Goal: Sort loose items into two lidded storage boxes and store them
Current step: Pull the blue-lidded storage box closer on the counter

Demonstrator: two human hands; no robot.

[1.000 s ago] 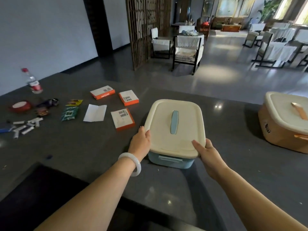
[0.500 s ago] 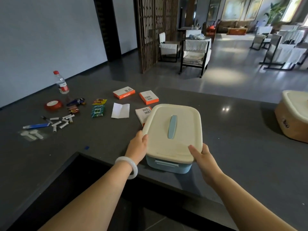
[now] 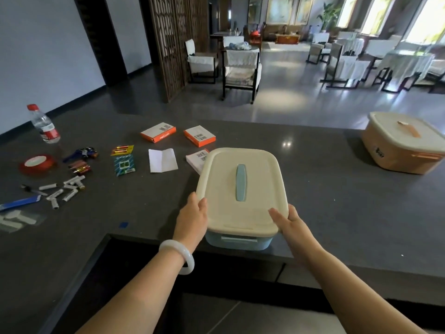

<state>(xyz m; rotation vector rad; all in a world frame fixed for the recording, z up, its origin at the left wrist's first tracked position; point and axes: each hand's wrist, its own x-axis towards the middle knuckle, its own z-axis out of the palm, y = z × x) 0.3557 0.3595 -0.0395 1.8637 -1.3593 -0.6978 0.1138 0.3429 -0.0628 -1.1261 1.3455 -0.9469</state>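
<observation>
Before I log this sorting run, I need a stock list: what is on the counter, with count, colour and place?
blue box: one, cream lid on, near edge, centre
orange box: one, cream lid on, far right
small cartons: three, orange and white, behind the blue box
paper: one, white, folded, centre-left
packets: two, green and yellow, left of paper
batteries: loose, white, left
tape roll: one, red, far left
bottle: one, clear, red cap, far left
bracelet: one, white, left wrist
left hand: at lid's left edge
right hand: fingers on lid's right corner

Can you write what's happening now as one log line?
hands: left, right grip blue box | lid: on | loose items: unsorted
</observation>
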